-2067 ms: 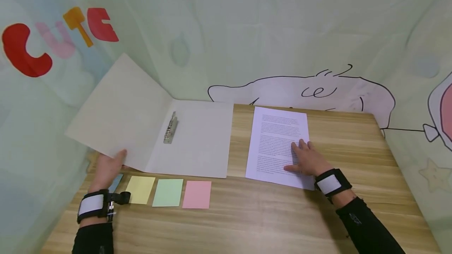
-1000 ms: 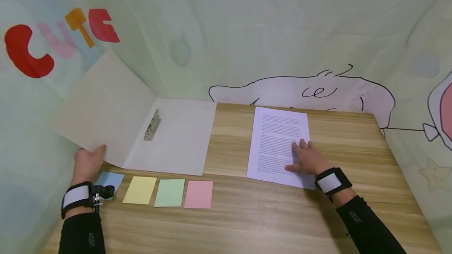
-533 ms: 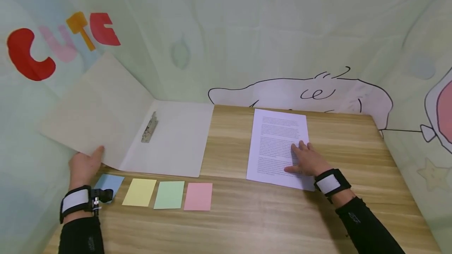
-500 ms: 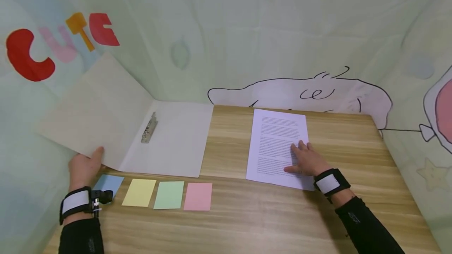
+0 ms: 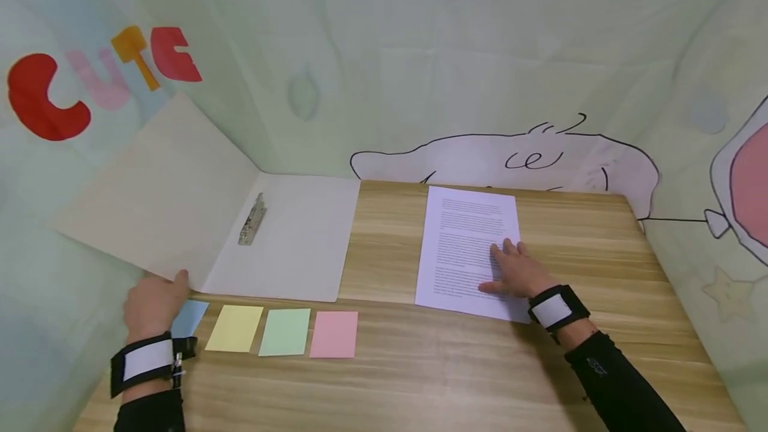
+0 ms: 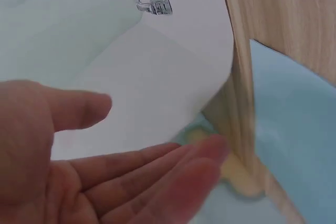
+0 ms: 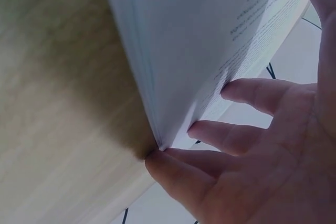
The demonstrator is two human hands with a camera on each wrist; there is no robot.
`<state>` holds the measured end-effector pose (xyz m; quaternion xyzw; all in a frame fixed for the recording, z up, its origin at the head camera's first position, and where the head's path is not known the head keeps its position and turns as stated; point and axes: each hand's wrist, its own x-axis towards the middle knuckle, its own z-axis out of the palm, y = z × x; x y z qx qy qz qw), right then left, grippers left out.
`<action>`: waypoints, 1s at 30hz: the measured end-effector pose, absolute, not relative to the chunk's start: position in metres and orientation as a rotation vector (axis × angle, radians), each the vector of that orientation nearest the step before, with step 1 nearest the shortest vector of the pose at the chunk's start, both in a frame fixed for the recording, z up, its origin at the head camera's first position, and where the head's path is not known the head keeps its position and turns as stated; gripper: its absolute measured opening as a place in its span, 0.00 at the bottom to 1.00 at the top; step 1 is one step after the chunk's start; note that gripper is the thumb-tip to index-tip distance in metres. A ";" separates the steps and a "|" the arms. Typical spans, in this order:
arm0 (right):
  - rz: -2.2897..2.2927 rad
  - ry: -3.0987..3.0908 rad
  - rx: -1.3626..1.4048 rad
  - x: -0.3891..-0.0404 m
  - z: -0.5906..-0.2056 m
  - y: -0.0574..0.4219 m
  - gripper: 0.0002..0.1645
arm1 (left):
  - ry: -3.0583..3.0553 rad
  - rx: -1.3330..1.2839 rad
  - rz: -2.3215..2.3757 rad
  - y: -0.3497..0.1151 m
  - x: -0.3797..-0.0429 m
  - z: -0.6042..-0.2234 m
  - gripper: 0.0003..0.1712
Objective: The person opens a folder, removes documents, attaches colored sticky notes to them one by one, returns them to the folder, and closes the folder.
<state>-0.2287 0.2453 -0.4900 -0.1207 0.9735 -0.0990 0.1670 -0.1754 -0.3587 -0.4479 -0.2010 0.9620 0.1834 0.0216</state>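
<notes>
On the wood-grain table (image 5: 444, 385), the clip folder (image 5: 294, 245) is placed at the left, its spine running from near to far; its left cover (image 5: 162, 185) is raised at a slant toward the wall. The folder should be treated as light, stiff board, best taken by the cover's free edge. At the right, the stack of printed sheets (image 5: 459, 245) is laid flat, long axis near to far, text facing the person; it is judged light, flexible and easily fanned, best taken by both long edges. The right hand (image 5: 519, 272) is spread, fingertips rested on the stack's right side. The left hand (image 5: 155, 305) is positioned at the cover's near edge, thumb and straight fingers parted; whether contact is made cannot be told. Four sticky notes (image 5: 285, 332) are aligned before the folder. The metal lever clip (image 5: 253, 220) is mounted lengthwise beside the spine.
</notes>
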 end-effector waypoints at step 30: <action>-0.339 2.761 -0.378 -0.236 -0.489 0.240 0.59 | 2.882 0.943 0.241 -0.144 -0.159 -0.489 0.34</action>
